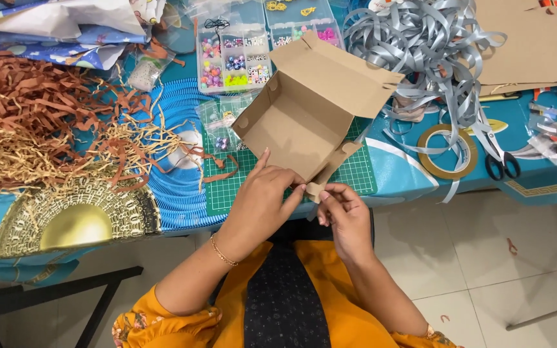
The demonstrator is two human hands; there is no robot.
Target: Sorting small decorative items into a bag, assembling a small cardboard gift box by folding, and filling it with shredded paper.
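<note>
Cardboard box (304, 109) — half-folded, tilted — both left hand (262, 196) and right hand (343, 212) pinching its corner flap.

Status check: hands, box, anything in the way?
Left hand and right hand both pinching the cardboard box by its near flap. Box open, empty. Green mat underneath; nothing blocking.

Shredded paper (46, 122) left and ribbon (420, 45) right crowd the cutting mat (356, 174).

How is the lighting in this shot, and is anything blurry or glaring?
Head view: soft, even light; the brown cardboard box and both hands, left hand and right hand, look sharp; faint shadows only; the grey ribbon pile shows mild sheen; the edges look slightly bowed.
</note>
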